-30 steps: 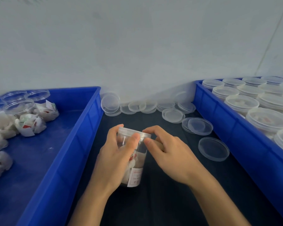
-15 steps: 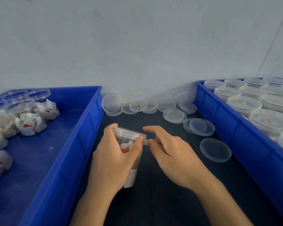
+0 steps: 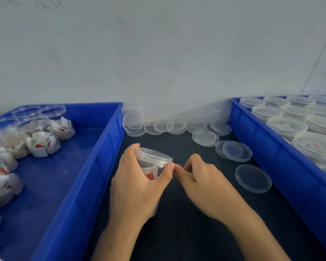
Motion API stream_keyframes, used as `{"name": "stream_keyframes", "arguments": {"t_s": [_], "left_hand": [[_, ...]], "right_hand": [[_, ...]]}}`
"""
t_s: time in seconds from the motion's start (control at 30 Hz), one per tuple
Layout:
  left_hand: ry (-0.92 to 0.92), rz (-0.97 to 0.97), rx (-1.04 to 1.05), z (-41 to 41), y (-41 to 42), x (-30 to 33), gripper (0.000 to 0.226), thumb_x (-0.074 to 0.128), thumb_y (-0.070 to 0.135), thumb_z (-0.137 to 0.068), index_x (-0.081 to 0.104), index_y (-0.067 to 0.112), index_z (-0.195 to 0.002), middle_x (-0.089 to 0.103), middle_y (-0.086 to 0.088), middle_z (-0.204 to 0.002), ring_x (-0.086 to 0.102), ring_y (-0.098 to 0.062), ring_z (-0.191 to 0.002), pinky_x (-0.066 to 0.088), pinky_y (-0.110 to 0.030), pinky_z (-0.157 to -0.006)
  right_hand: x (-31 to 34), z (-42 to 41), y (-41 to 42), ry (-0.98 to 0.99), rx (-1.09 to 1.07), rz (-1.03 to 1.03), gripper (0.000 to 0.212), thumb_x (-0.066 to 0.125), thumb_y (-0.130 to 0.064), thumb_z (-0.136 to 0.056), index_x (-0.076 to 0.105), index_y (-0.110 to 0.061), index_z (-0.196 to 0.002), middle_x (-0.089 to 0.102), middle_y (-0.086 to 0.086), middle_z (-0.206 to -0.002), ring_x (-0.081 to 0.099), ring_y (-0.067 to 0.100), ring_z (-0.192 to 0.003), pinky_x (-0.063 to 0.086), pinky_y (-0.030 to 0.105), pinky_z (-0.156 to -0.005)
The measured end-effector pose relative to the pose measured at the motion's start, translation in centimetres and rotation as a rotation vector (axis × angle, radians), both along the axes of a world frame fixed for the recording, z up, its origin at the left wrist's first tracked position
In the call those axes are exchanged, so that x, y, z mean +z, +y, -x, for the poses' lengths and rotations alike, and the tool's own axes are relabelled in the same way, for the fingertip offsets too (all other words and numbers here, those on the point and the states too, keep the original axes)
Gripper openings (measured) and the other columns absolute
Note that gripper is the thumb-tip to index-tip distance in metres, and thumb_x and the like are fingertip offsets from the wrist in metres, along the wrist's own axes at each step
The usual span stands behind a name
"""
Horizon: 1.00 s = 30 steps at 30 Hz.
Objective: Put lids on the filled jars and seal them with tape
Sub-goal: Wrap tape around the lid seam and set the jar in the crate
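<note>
Left hand [image 3: 137, 182] wrapped round the lidded jar [image 3: 151, 162], now tipped toward the right and held over the dark mat between the bins, right hand [image 3: 199, 178] pinching something at the lid's edge, probably tape, seal under way

Occluded and cropped regions

The left hand [image 3: 137, 183] covers the lower body of the clear lidded plastic jar [image 3: 153, 160]; both blue plastic crates [image 3: 87, 178] [image 3: 282, 162] are cut off by the frame edges.

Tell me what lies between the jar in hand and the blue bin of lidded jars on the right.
Loose lids lie on the dark table between the jar, gripped by the left hand, and the right bin. Lifted over them, nothing visible blocks it.
</note>
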<state>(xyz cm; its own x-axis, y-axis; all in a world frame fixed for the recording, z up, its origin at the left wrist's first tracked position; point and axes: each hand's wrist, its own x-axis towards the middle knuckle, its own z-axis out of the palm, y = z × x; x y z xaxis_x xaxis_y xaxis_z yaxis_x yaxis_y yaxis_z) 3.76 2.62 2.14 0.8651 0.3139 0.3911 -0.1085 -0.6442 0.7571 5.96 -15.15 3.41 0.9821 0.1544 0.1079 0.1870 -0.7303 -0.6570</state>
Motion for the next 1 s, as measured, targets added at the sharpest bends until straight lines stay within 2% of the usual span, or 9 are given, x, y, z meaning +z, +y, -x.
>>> {"name": "stream_keyframes", "arguments": {"t_s": [0.1, 0.2, 0.27, 0.4, 0.57, 0.7, 0.77, 0.9, 1.0], "left_hand": [[-0.016, -0.034, 0.013, -0.1, -0.1, 0.0, 0.098, 0.07, 0.081, -0.071, 0.04, 0.033, -0.151, 0.058, 0.018, -0.135, 0.059, -0.004, -0.113, 0.041, -0.011, -0.075], [-0.013, -0.04, 0.007, -0.1, 0.0, -0.2, 0.097, 0.071, 0.079, -0.072, 0.041, 0.033, -0.151, 0.058, 0.017, -0.137, 0.061, -0.006, -0.116, 0.048, -0.022, -0.081], [-0.004, -0.029, 0.007, -0.2, 0.1, -0.2, 0.097, 0.071, 0.078, -0.073, 0.041, 0.032, -0.152, 0.059, 0.017, -0.137, 0.062, -0.006, -0.116, 0.049, -0.023, -0.083], [0.02, 0.094, -0.029, -0.3, 0.3, -0.2, 0.1, 0.07, 0.083, -0.068, 0.043, 0.034, -0.151, 0.062, 0.021, -0.127, 0.064, 0.004, -0.108, 0.048, -0.016, -0.08], [0.052, 0.188, -0.073, -0.4, 0.3, 0.0, 0.105, 0.066, 0.091, -0.06, 0.046, 0.036, -0.148, 0.062, 0.029, -0.111, 0.054, 0.028, -0.101, 0.048, -0.015, -0.074], [0.075, 0.202, -0.109, -0.3, 0.5, 0.2, 0.094, 0.066, 0.089, -0.06, 0.049, 0.04, -0.139, 0.067, 0.032, -0.104, 0.059, 0.025, -0.099, 0.051, -0.01, -0.067], [0.085, 0.199, -0.126, -0.2, 0.7, 0.3, 0.085, 0.065, 0.088, -0.061, 0.047, 0.045, -0.132, 0.061, 0.046, -0.105, 0.058, 0.025, -0.098, 0.05, -0.005, -0.066], [0.117, 0.219, -0.133, -0.3, 1.3, 0.3, 0.087, 0.064, 0.088, -0.059, 0.055, 0.04, -0.131, 0.071, 0.026, -0.103, 0.065, 0.016, -0.097, 0.058, -0.021, -0.078], [0.137, 0.258, -0.157, -0.4, 1.9, 0.2, 0.08, 0.065, 0.085, -0.06, 0.06, 0.04, -0.126, 0.074, 0.025, -0.101, 0.07, 0.009, -0.093, 0.061, -0.03, -0.081]], "right_hand": [[0.0, 0.1, 0.3, 0.036, 0.004, 0.018, 0.049, 0.04, -0.067, -0.101, 0.05, -0.026, -0.076, 0.058, -0.002, -0.068, 0.051, 0.016, -0.059, 0.037, 0.031, -0.054], [0.3, 0.2, 0.3, 0.062, 0.103, 0.094, 0.052, 0.033, -0.058, -0.107, 0.054, -0.03, -0.069, 0.055, 0.004, -0.067, 0.049, 0.024, -0.062, 0.046, 0.044, -0.061], [0.3, 0.0, 0.2, 0.084, 0.083, 0.054, 0.064, 0.032, -0.066, -0.104, 0.062, -0.017, -0.077, 0.063, 0.006, -0.07, 0.057, 0.02, -0.063, 0.05, 0.042, -0.065], [0.6, -0.2, -0.1, 0.082, 0.094, -0.085, 0.063, 0.041, -0.065, -0.101, 0.064, -0.011, -0.078, 0.05, -0.005, -0.055, 0.04, 0.006, -0.049, 0.035, 0.028, -0.053], [0.7, -0.1, 0.1, -0.047, 0.073, -0.086, 0.061, 0.049, -0.061, -0.1, 0.041, -0.008, -0.071, 0.033, -0.005, -0.056, 0.029, 0.009, -0.053, 0.029, 0.032, -0.052], [0.6, -0.1, -0.1, -0.09, 0.084, -0.073, 0.057, 0.05, -0.062, -0.096, 0.035, -0.016, -0.066, 0.031, -0.006, -0.053, 0.028, 0.011, -0.051, 0.027, 0.03, -0.051], [0.6, 0.0, -0.1, -0.106, 0.106, -0.07, 0.058, 0.046, -0.066, -0.092, 0.037, -0.015, -0.067, 0.032, -0.005, -0.052, 0.028, 0.011, -0.051, 0.028, 0.031, -0.051], [0.6, 0.0, -0.2, -0.131, 0.123, -0.08, 0.057, 0.046, -0.066, -0.089, 0.037, -0.014, -0.069, 0.031, -0.004, -0.053, 0.027, 0.01, -0.051, 0.026, 0.029, -0.049], [0.5, -0.1, -0.2, -0.135, 0.143, -0.106, 0.055, 0.051, -0.059, -0.094, 0.037, -0.012, -0.068, 0.031, -0.004, -0.052, 0.027, 0.01, -0.051, 0.025, 0.025, -0.047]]}}
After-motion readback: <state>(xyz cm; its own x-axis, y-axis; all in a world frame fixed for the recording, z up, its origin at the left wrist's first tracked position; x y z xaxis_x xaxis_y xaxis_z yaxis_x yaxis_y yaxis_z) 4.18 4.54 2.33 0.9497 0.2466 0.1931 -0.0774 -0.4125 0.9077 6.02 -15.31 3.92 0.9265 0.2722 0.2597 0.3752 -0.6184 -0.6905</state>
